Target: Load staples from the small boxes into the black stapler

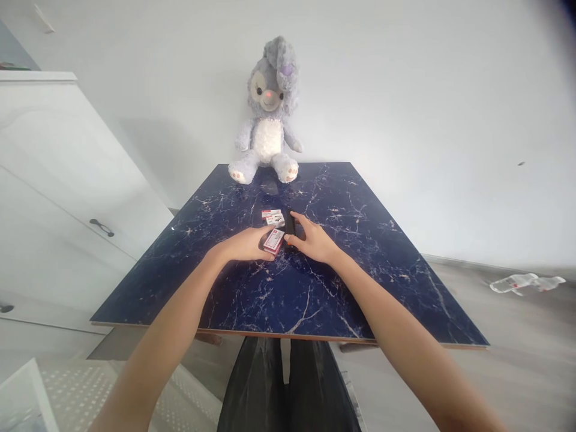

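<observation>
Both of my hands rest near the middle of a dark blue marbled table (pixel 360 282). My left hand (pixel 246 245) has its fingers curled against a small red and white box (pixel 274 241). My right hand (pixel 314 240) lies over a black oblong object (pixel 290 222), fingers bent around it and thumb touching the red and white box. Just beyond, two more small red and white boxes (pixel 273 217) lie side by side on the table.
A grey and white plush rabbit (pixel 269 114) sits at the table's far edge against a white wall. A white cabinet (pixel 54 186) with dark handles stands at left. A crumpled clear plastic bottle (pixel 524 282) lies on the floor at right.
</observation>
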Available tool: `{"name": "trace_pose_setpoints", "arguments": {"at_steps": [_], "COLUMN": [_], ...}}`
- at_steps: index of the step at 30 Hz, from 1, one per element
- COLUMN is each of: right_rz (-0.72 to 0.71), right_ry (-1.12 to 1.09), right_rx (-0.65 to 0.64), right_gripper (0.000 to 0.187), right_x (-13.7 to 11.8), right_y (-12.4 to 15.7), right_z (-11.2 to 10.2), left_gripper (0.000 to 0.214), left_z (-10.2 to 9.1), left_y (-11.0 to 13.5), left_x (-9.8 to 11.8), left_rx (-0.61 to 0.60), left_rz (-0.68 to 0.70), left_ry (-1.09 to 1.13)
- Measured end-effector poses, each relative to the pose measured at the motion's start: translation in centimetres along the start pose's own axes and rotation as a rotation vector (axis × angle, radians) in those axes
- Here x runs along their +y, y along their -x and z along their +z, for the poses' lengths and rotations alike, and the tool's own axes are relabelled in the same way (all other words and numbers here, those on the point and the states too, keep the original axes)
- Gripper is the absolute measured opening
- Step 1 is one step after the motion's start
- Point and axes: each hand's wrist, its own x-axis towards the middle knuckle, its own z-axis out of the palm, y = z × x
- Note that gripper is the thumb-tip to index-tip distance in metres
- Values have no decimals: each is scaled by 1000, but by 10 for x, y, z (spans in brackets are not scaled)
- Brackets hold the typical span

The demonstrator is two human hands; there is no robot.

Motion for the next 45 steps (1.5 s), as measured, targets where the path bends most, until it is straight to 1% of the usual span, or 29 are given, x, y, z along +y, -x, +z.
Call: {"name": "trace_pose_setpoints", "arguments": {"at_steps": [2, 4, 7, 9, 10, 13, 18, 22, 25, 26, 27, 28, 29, 30, 31, 32, 33, 36, 38, 40, 42, 45], "right_rz": [0, 9, 31, 39, 39, 44, 69, 85, 74, 68, 62, 57, 52, 47, 43, 41, 41, 46, 51, 56, 58, 61], "right_ry": [-6, -9, -18, -33, -42, -63, -106, -168, -149, -138, -128, -117, -105, -92, -80, -71, -64, -51, -44, -36, -29, -17], "right_rx": [1, 1, 2, 5, 6, 3, -3, -18, -7, -6, -7, -7, -4, 0, 5, 8, 11, 6, -1, -10, -16, -20], "right_gripper": [71, 71, 71, 70, 69, 68, 69, 70, 70, 70, 70, 70, 71, 71, 71, 71, 70, 71, 71, 72, 72, 72], "right_x": [-1, -3, -4, -4, -3, -1, 0, 0, 1, 1, 2, 2, 2, 2, 1, 0, 0, -3, -4, -5, -6, -7], "right_y": [0, 0, -1, -1, -1, -1, 0, 0, 0, 0, 0, 0, 0, 0, 0, 0, 0, 0, 1, 1, 1, 1], "right_z": [0, -1, -2, -2, -2, 0, 2, 3, 3, 4, 4, 4, 4, 4, 4, 4, 4, 3, 3, 2, 2, 2], "left_gripper": [98, 91, 81, 82, 83, 87, 111, 113, 106, 99, 87, 73, 59, 49, 46, 47, 51, 64, 63, 56, 52, 52], "left_z": [6, 13, 24, 29, 30, 30, 32, 35, 29, 26, 22, 18, 15, 13, 11, 10, 11, 15, 19, 23, 26, 27], "left_y": [-3, -7, -14, -17, -18, -20, -23, -24, -18, -16, -15, -14, -15, -18, -22, -26, -31, -43, -46, -47, -47, -47], "left_x": [4, 6, 4, 1, 0, 0, -2, -5, -4, -5, -6, -9, -13, -18, -24, -31, -38, -52, -53, -50, -49, -53], "left_rx": [5, 39, 186, 264, 279, 263, 234, 242, 230, 221, 225, 255, 315, 392, 463, 507, 508, 412, 435, 505, 546, 516], "left_rz": [7, 19, 44, 63, 76, 93, 3, 18, 83, 105, 123, 134, 137, 133, 122, 104, 83, 27, -21, -76, -104, -96], "left_ry": [8, -8, -86, -118, -118, -49, 123, 145, 65, 26, -6, -28, -43, -61, -86, -121, -162, -256, -321, -378, -401, -400]}}
